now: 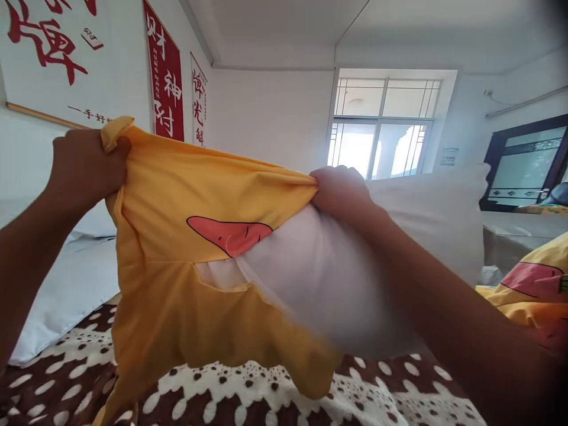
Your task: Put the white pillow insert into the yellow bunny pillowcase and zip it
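My left hand (pixel 86 163) is closed on the upper left corner of a yellow pillowcase (pixel 177 183) with a pink carrot-like print. At its upper right, my right hand (pixel 339 189) is closed on the edge of the pillowcase, with white fabric bunched beneath the fingers. A white pillow (pixel 319 278) lies partly inside the case and sticks out to the right, behind my right forearm. The top edge of the case is pulled taut between both hands. Its lower side sags, and the pillow shows through a gap there.
Below is a brown and white spotted blanket (pixel 248 396). A white pillow-like item (pixel 75 296) lies at the left. More yellow printed fabric (pixel 532 284) sits at the right edge. Red and white scrolls (pixel 164 77) hang on the left wall; a window (pixel 381 130) is behind.
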The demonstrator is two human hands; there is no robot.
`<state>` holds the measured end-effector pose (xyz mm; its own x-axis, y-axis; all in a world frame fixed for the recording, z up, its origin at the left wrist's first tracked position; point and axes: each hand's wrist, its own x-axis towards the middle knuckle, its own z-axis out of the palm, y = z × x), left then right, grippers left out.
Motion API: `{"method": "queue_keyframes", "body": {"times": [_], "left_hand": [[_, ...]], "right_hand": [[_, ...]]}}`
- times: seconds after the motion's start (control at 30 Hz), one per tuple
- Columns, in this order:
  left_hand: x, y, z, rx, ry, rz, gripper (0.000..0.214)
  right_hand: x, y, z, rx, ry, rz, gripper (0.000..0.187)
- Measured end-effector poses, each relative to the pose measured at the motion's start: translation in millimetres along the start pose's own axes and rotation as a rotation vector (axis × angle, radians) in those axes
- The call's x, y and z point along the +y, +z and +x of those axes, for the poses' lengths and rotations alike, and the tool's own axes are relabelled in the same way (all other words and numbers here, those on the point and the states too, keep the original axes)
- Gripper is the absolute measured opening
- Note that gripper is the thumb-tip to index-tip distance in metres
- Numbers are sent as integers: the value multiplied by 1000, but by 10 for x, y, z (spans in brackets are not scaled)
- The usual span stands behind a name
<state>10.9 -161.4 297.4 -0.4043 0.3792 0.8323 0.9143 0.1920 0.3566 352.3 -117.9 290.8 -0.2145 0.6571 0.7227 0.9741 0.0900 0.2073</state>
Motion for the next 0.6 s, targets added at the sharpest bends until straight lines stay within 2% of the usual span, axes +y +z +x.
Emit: {"method": "queue_keyframes", "body": {"times": [0.1,0.23,0.3,0.37,0.43,0.5,0.53,0.6], "left_hand": [[-192,297,-35,-76,46,195,36],[-506,769,-305,-315,59,282,39],[-693,1008,-472,-427,34,268,38],[-860,1221,-620,-487,-5,242,37],[-945,1389,-750,-467,-32,227,40],[-890,1499,-893,-360,-21,214,43],[-802,1529,-982,-285,38,181,44],[-520,1546,-1209,-169,282,60,43]], "right_hand": [[-217,303,-2,-126,-35,53,17],[-598,968,-360,-350,-180,203,20],[-761,1278,-575,-392,-256,254,18],[-868,1514,-714,-373,-286,286,22],[-918,1669,-752,-346,-293,307,25],[-928,1762,-719,-334,-299,322,23],[-927,1795,-694,-330,-301,329,21],[-925,1846,-651,-324,-301,341,20]]}}
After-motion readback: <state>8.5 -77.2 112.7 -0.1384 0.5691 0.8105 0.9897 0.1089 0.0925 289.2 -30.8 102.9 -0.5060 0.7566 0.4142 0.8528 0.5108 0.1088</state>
